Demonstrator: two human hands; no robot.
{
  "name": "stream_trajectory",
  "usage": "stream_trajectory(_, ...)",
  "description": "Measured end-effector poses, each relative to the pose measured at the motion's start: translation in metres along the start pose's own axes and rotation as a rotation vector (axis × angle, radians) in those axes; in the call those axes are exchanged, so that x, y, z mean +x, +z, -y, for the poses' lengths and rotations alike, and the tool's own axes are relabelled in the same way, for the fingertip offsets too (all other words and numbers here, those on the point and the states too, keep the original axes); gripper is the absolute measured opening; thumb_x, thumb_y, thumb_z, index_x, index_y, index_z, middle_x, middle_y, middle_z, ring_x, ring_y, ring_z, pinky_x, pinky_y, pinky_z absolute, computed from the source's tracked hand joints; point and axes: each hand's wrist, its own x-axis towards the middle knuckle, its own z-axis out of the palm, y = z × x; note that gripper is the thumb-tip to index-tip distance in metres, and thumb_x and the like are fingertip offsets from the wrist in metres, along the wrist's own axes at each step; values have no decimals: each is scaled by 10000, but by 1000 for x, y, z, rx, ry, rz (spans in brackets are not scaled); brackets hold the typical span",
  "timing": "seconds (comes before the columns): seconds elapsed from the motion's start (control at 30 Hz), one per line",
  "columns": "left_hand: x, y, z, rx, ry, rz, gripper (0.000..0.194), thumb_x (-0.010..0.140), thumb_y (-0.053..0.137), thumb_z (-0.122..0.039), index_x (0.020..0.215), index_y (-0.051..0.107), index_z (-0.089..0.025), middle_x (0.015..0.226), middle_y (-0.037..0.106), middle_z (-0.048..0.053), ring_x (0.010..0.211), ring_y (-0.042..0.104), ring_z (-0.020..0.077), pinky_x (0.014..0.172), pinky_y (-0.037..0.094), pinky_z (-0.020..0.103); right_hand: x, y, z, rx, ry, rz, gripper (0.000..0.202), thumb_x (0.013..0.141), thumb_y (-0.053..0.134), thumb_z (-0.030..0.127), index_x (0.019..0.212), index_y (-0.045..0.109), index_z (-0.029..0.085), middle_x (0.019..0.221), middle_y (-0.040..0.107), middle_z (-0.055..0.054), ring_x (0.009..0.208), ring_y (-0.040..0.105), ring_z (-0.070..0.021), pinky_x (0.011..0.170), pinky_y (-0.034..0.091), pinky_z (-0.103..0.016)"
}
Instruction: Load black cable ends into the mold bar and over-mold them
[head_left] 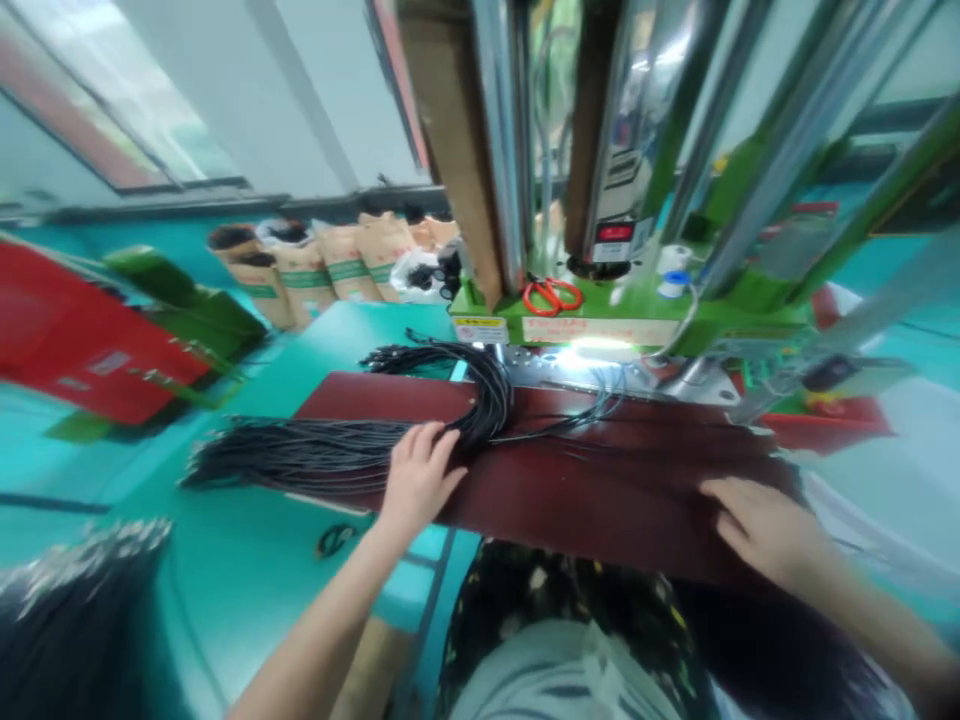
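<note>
Black cables (315,452) lie in a thick bundle across the left part of a dark red board (585,500). My left hand (422,475) rests at the right end of this bundle, fingers apart, touching the cables. Beside it a second bundle (491,395) curves up and back to the left. Thin wires (592,405) run from there toward the lit metal bed of a green machine (705,335). On the right of the board lies my right hand (757,520), its fingers somewhat spread, with no object visible in it.
Orange-handled scissors (553,296) and thread spools (673,270) sit on the machine's green ledge. Paper sacks (345,262) stand behind. A red machine (97,340) is at the left, with more cables (82,620) at the lower left. A red tray (825,428) is at the right.
</note>
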Motion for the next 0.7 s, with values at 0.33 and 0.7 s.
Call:
stream_trajectory(0.33,4,4,75,124,207,197,377,788,548,-327,1099,511,-116,1173,536,141,1083,463,279,913,344,388,131,23,99,47,-345,-189,199,867,445,189,879,638,142,789,650,-62,702,589,-178,652,440,-289)
stream_trajectory(0.7,33,-18,92,122,350,190,227,853,472,-346,934,507,-137,974,584,103,946,514,227,804,346,356,155,27,126,85,-486,-106,258,853,377,64,810,621,137,782,601,-83,727,544,-188,678,440,-307)
